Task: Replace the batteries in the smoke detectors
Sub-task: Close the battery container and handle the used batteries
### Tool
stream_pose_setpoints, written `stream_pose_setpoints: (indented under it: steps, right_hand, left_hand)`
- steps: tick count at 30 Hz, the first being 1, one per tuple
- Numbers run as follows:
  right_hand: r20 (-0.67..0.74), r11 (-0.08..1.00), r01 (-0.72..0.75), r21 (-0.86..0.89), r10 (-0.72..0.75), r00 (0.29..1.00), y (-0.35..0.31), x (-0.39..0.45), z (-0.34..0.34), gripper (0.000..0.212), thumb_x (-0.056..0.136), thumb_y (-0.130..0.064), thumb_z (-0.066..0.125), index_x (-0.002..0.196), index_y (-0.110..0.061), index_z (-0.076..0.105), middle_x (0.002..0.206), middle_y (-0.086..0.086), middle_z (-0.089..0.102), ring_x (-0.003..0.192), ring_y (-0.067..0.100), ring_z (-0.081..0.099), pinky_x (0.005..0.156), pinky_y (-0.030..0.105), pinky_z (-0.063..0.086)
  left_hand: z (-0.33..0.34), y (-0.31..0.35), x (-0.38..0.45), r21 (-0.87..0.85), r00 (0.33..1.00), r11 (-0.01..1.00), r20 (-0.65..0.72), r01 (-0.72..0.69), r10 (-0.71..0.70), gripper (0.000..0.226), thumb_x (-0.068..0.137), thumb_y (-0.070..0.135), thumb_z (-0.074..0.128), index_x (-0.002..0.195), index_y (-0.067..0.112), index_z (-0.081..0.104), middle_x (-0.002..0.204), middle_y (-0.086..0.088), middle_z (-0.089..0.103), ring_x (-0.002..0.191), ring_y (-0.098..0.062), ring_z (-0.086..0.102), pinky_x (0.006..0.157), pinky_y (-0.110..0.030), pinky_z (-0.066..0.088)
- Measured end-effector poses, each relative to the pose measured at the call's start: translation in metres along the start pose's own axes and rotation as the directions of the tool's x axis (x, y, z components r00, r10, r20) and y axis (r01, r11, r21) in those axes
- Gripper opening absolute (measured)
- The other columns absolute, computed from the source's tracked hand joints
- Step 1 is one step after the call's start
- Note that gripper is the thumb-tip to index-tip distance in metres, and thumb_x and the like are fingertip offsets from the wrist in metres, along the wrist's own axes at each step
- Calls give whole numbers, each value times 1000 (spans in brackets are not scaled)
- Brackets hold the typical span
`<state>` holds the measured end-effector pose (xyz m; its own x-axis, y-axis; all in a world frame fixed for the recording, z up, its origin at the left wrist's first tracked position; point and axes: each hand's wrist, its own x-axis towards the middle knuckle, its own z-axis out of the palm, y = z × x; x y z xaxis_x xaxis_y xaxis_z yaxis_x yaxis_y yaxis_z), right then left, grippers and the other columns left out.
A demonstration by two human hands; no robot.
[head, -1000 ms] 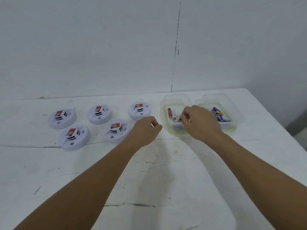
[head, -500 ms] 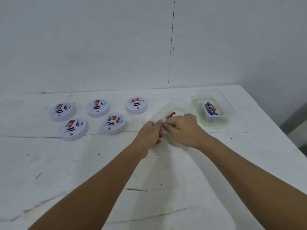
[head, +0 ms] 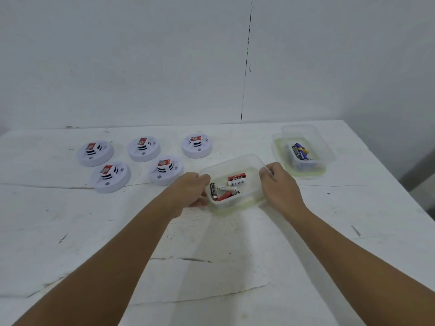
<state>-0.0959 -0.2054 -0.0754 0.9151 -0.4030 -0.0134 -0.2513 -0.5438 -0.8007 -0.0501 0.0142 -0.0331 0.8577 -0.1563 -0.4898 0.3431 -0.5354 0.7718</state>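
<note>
Hands hold a clear, rounded plastic tub (head: 255, 161) of mixed batteries (head: 226, 187) on the scuffed white table (head: 211, 255): left hand (head: 189, 192) curled round its left rim, right hand (head: 279, 184) pinching the right. Five round white smoke detectors (head: 166, 171) sit left.

The table (head: 70, 231) across the lower frame is white, scuffed with dark scratches and specks; the wall (head: 117, 55) above is plain pale grey-white with a thin black broken vertical line right of centre; the five smoke detectors (head: 143, 149) at centre left are white, each with a red label and short black stripes on its raised middle; the near container (head: 254, 161) at centre is clear plastic with a yellowish-green tinge along its base, holding red, black and white batteries (head: 236, 177); the far container (head: 322, 142) at upper right is clear with the same greenish tint, holding blue, black and yellow batteries (head: 299, 151).
</note>
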Motion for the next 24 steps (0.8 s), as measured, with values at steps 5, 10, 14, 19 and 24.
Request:
stream_pose_setpoints:
  steps: [5, 10, 14, 19, 24]
  right_hand:
    - [-46, 1000, 1, -29, -2, 999, -9, -4, -2, 18, 106, -29, 40, 101, -19, 55, 91, -4, 64, 81, 8, 58, 64, 29, 38]
    - [10, 996, 54, 77, -55, 998, -20, -14, 3, 20, 105, -32, 44, 98, -16, 53, 89, -3, 63, 81, 17, 58, 69, 36, 43]
    - [79, 979, 139, 152, -152, 985, -33, -29, 17, 34, 108, -41, 43, 96, -10, 52, 92, 7, 66, 80, 23, 58, 70, 36, 42]
    - [218, 963, 190, 192, -231, 948, -41, -35, 42, 35, 109, -28, 38, 84, -22, 61, 87, -2, 63, 85, 13, 59, 74, 28, 40]
    - [346, 955, 295, -29, -267, 899, -36, -28, 64, 27, 106, -24, 45, 119, -32, 68, 111, -9, 59, 101, 6, 57, 82, 21, 44]
  left_hand:
    - [0, -2, -5, -73, 999, 997, -29, -23, 21, 28, 102, 27, 46, 109, 9, 66, 104, -5, 78, 94, -27, 78, 90, -40, 63]
    - [-17, -13, -12, -61, 989, 995, -128, -83, 75, 24, 100, 27, 49, 92, 6, 58, 101, -13, 76, 81, -25, 78, 83, -42, 65]
    - [-42, -35, -26, 29, 962, 991, -238, -132, 135, 34, 98, 30, 49, 94, -3, 56, 99, -21, 72, 74, -21, 70, 85, -48, 63]
    - [-73, -67, -46, 111, 914, 987, -378, -115, 149, 36, 101, 29, 46, 99, -3, 64, 92, -7, 74, 88, -35, 71, 75, -44, 55]
    - [-92, -91, -55, 108, 894, 994, -441, -36, 81, 37, 101, 29, 45, 97, -2, 65, 92, -5, 74, 89, -30, 71, 70, -35, 49]
